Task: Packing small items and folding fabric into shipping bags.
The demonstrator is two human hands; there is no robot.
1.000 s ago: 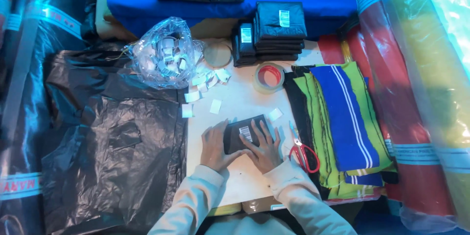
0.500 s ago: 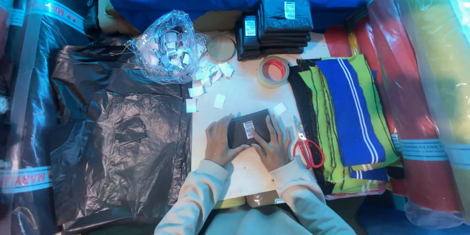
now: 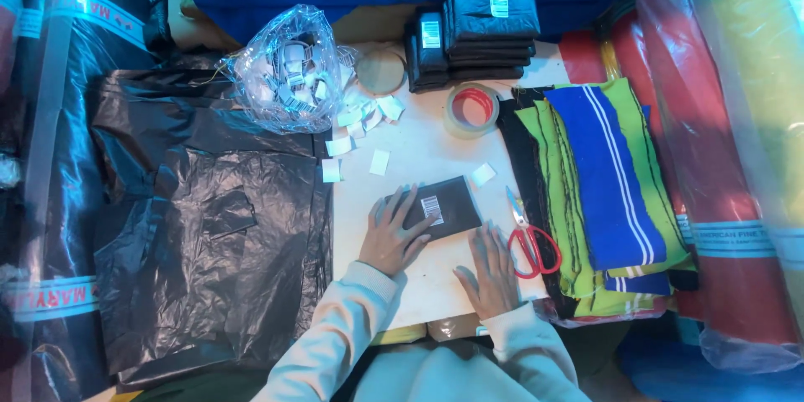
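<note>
A: Left hand point(image 3: 395, 239) laid flat, fingers spread, pressing on the near-left end of the black wrapped packet point(image 3: 437, 209). Nothing pinched.

B: Right hand point(image 3: 490, 272)?

A: Open, palm down on the bare table point(image 3: 419, 146), just beside the packet's near-right corner. Holding nothing; whether fingertips touch the packet, cannot tell.

B: Packet position?

A: Flat on the table, slightly skewed, white barcode label point(image 3: 431, 206) facing up (stuck near its middle). Between the black plastic sheeting point(image 3: 209, 226) and the red-handled scissors point(image 3: 529, 243).

B: Step in hand?

A: Likely smoothing down a packet already labelled. Finished-looking ones stacked at the far edge, black packets point(image 3: 481, 29) with labels showing.

B: Next move calls for?

A: Probably lifting the packet clear with a proper grip, since only flat pressure applied now. Loose white labels point(image 3: 360, 130) scattered near, spilling from a clear bag point(image 3: 289, 67).

B: Further out?

A: Tape roll point(image 3: 471, 109) beyond the packet; striped green and blue cloth point(image 3: 607, 176) piled at the right.
</note>
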